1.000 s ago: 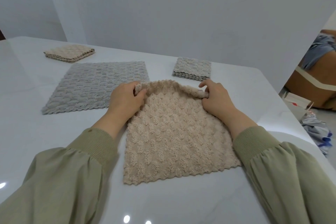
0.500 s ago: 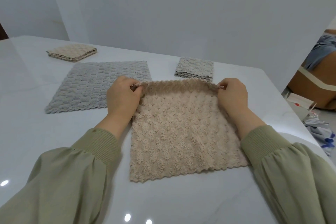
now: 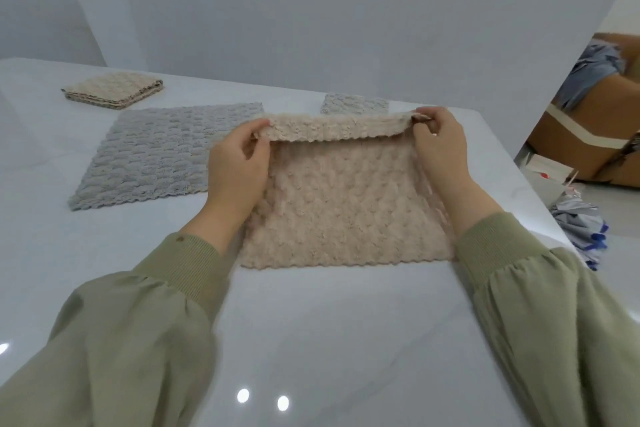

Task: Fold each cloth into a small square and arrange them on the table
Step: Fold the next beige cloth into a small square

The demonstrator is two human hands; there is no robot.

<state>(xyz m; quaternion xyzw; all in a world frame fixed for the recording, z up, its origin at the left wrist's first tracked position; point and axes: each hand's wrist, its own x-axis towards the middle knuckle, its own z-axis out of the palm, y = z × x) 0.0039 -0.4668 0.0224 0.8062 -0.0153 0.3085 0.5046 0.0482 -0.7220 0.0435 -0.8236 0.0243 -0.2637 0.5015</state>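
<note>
A beige textured cloth (image 3: 346,211) lies on the white table (image 3: 311,322) in front of me. Its far edge is lifted off the table and curls back toward me. My left hand (image 3: 239,166) pinches the far left corner, and my right hand (image 3: 440,149) pinches the far right corner. An unfolded grey cloth (image 3: 162,152) lies flat to the left. A folded beige cloth (image 3: 112,90) sits at the far left. A folded grey cloth (image 3: 355,104) lies behind the raised edge, partly hidden by it.
The table's right edge runs diagonally past my right arm. Beyond it, on the floor, stand cardboard boxes (image 3: 588,142) and a heap of blue and white fabric (image 3: 581,229). A grey wall backs the table.
Both hands have raised the beige cloth's far edge off the table, spread it wider and begun carrying it toward me. The other cloths have not moved.
</note>
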